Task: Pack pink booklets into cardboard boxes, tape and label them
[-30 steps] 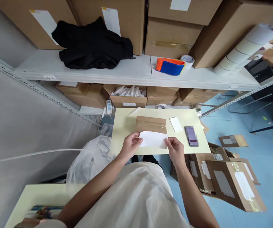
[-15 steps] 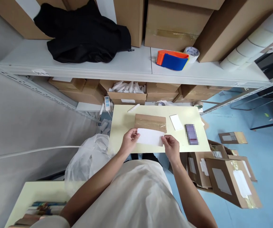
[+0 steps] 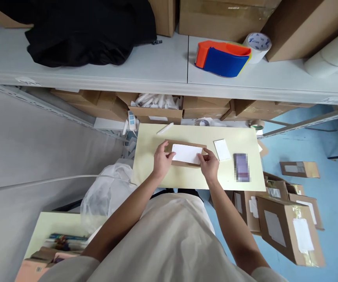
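A blank white label [image 3: 187,153] lies over the top of a long brown cardboard box [image 3: 183,164] on the pale yellow table. My left hand [image 3: 162,159] is at the label's left end, thumb on its edge and fingers curled by the box's left end. At the right end, my right hand [image 3: 209,163] has its thumb on the label's edge, with the fingers bent against the box. Whether the label is stuck down I cannot tell. To the right of the box lie a stack of white labels [image 3: 222,150] and a blurred purple phone-like object [image 3: 242,167].
A thin white stick-like item [image 3: 165,129] lies at the table's [image 3: 145,176] back left. Above, a shelf [image 3: 175,74] holds a black garment [image 3: 92,35], an orange-blue tape dispenser [image 3: 223,60] and a tape roll [image 3: 257,45]. Several cartons [image 3: 286,227] stand on the floor at right.
Both hands have moved forward with the label, from in front of the box to over its top. The fingers have shifted towards the box's ends. The view has tilted downward.
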A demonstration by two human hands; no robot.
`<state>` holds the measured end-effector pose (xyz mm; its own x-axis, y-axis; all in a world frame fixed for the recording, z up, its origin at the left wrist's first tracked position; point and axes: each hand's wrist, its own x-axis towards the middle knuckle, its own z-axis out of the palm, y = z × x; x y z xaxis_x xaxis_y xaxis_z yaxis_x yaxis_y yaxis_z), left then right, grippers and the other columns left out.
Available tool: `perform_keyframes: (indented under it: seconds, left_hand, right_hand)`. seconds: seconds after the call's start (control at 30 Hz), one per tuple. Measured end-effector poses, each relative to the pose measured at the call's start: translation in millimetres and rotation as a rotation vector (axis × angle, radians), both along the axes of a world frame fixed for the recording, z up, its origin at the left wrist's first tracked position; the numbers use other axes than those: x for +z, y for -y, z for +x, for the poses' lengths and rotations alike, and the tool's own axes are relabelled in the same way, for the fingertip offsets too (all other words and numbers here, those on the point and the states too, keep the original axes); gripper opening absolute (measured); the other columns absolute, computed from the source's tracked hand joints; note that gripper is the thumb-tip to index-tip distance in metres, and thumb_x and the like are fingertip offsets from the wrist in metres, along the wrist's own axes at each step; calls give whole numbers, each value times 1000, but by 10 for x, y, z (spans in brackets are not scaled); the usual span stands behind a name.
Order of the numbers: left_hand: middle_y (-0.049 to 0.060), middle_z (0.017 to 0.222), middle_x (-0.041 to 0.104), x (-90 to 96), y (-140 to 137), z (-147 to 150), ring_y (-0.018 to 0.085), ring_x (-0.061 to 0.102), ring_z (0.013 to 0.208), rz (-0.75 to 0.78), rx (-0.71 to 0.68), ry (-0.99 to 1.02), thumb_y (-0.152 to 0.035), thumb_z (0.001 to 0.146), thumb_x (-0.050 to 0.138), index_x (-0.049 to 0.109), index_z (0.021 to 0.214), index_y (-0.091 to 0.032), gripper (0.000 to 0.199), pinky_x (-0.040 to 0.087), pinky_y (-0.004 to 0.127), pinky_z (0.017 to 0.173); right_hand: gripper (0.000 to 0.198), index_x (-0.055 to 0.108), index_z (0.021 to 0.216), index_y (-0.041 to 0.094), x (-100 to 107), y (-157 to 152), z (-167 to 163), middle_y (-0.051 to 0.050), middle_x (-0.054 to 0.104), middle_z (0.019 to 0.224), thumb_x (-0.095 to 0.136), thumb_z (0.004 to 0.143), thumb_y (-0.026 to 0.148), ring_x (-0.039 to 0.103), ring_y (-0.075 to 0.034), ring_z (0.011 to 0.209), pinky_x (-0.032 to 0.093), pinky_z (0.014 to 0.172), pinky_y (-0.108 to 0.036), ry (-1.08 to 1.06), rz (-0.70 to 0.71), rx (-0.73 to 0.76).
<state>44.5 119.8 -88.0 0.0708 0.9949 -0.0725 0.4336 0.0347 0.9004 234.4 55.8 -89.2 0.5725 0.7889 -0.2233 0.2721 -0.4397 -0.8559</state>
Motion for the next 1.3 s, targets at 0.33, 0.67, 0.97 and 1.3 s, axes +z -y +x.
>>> perform_keyframes:
  seconds: [0.33,0.67,0.97,1.3]
  left_hand:
    - [13,135,41,-23,-80,11,17,65,91,85,-43,-132,-12,71,70,46,125,-21,59,53,35,87]
    - [11,126,45,-112,-121,-4,16,63,90,65,-50,-190,-12,72,70,44,125,-21,60,55,32,80]
    - [11,127,45,-180,-85,-18,19,60,98,149,-159,-294,-10,76,65,40,130,-22,60,53,36,87]
    - [14,126,53,-141,-64,-79,27,48,122,320,-320,-520,-18,81,62,45,127,-17,48,41,43,103]
  right_hand:
    - [43,54,113,20,-52,-95,84,-3,68,73,57,77,44,63,-21,68,44,63,-32,81,-122,97]
    - [35,49,112,22,-35,-147,76,1,68,73,55,79,36,63,-19,68,41,63,-29,191,-216,170]
    - [36,46,118,21,-10,-118,25,-1,69,77,50,83,32,63,-21,72,38,61,-29,386,-296,254]
    - [59,38,133,21,-32,38,-121,-13,59,109,57,82,44,60,-26,87,42,58,-31,686,-350,322]
